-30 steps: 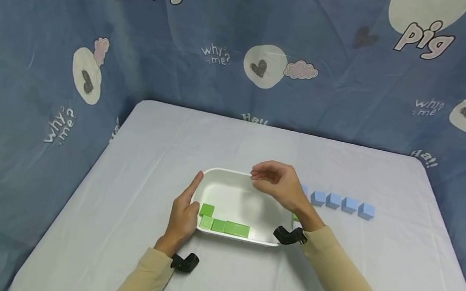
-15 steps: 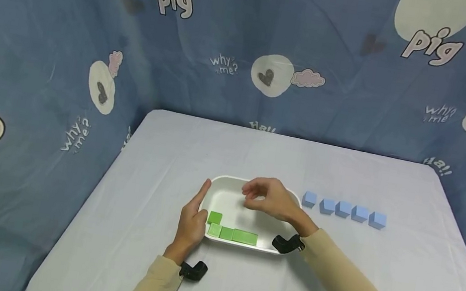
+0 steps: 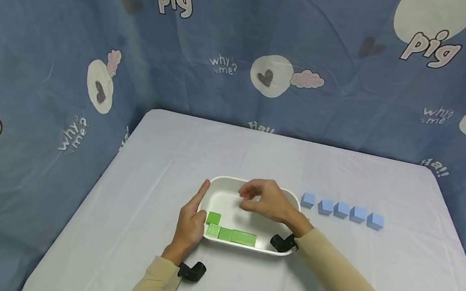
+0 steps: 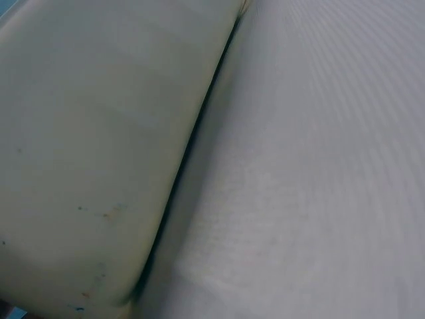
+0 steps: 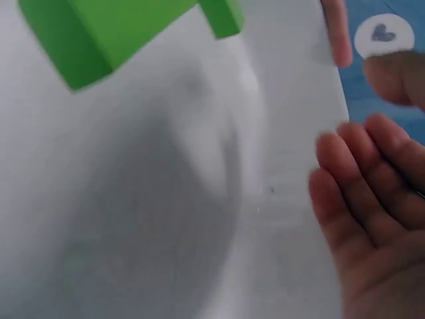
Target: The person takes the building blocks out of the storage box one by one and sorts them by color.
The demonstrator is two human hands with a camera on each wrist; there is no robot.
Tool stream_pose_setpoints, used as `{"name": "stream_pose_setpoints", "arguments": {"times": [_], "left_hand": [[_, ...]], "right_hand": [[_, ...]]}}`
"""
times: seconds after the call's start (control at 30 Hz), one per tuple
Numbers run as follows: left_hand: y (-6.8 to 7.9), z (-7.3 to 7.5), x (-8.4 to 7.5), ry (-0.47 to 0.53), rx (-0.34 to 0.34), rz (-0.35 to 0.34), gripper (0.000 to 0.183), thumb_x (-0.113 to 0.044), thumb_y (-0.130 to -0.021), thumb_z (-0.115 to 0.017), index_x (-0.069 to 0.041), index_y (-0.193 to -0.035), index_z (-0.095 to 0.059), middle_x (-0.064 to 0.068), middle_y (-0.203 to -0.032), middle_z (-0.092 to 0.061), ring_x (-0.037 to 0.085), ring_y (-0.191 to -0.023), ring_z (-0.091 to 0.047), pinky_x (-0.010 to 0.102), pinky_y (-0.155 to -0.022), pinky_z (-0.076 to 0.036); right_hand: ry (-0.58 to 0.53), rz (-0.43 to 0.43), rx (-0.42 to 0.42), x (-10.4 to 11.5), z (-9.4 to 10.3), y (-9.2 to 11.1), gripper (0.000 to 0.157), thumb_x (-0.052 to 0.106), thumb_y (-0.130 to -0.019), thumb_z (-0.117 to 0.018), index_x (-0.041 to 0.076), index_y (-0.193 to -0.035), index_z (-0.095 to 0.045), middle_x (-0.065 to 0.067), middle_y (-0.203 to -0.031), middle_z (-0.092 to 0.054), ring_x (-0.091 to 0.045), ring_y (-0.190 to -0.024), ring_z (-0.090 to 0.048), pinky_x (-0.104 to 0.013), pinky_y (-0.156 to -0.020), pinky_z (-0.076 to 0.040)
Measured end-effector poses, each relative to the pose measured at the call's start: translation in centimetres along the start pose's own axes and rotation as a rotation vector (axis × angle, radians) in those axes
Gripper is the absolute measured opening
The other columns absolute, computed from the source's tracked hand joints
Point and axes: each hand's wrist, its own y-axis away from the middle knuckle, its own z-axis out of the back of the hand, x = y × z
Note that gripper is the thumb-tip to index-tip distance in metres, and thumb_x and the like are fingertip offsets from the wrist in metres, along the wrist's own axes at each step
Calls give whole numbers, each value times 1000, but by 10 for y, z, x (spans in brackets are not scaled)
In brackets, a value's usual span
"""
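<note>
My left hand (image 3: 190, 228) holds the left side of a white tray (image 3: 224, 200), thumb at the rim and a straight finger along the outer wall. My right hand (image 3: 265, 199) hovers over the tray's inside with loosely bent fingers. In the right wrist view, nothing shows between its thumb and fingers (image 5: 358, 173). Green blocks lie along the tray's front left: one block (image 3: 214, 218) behind a short row with a longer block (image 3: 243, 238). Green blocks (image 5: 126, 33) also appear close up in the right wrist view. The left wrist view has the tray's outer wall (image 4: 99, 133) without the hand.
Several light blue cubes (image 3: 341, 210) stand in a row right of the tray on the white-covered table (image 3: 347, 176). A bit of green (image 3: 307, 220) peeks out beside the right wrist. A blue printed curtain (image 3: 205, 90) hangs behind and to the left.
My right hand has moved lower and slightly left over the tray, its fingers closer together. The left hand keeps its place at the tray. The head view shifted a little.
</note>
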Motion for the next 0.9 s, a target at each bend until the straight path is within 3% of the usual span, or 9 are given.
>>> {"name": "stream_pose_setpoints", "arguments": {"times": [0.13,0.3,0.63,0.73,0.9], "left_hand": [[0,-1,0,-9,-5,6,78,13,-80,-35,-2,-157,-36,6,-160,-37,17,-149,-29,26,-121,-20],[0,-1,2,-8,-19,-6,79,14,-80,-36,-4,-156,-38,6,-160,-39,17,-148,-31,26,-121,-21],[-1,-4,6,18,-32,5,80,18,-79,-35,-4,-156,-39,7,-159,-39,18,-148,-31,22,-119,-21],[0,-4,-2,33,-28,14,78,21,-79,-33,1,-155,-37,15,-159,-37,23,-149,-30,23,-120,-20],[1,1,-31,44,-9,5,74,21,-78,-34,11,-151,-36,24,-157,-37,33,-149,-29,26,-120,-21]], "right_hand": [[-39,-68,120,-3,-5,0,26,12,-78,-85,4,-100,-74,-2,-90,-72,-14,-80,-68,-31,-77,-58],[12,-101,270,-6,-13,1,31,12,-71,-90,5,-96,-73,-4,-85,-70,-12,-77,-64,-27,-72,-57],[51,-93,346,-10,-17,3,34,14,-68,-93,8,-94,-73,-1,-84,-69,-12,-78,-63,-26,-72,-55],[55,-97,374,-10,-17,4,36,14,-67,-94,9,-95,-72,-1,-85,-68,-11,-77,-61,-25,-72,-54],[129,-66,402,-9,-16,6,42,15,-63,-96,9,-95,-69,-1,-86,-65,-9,-77,-58,-25,-73,-53]]}}
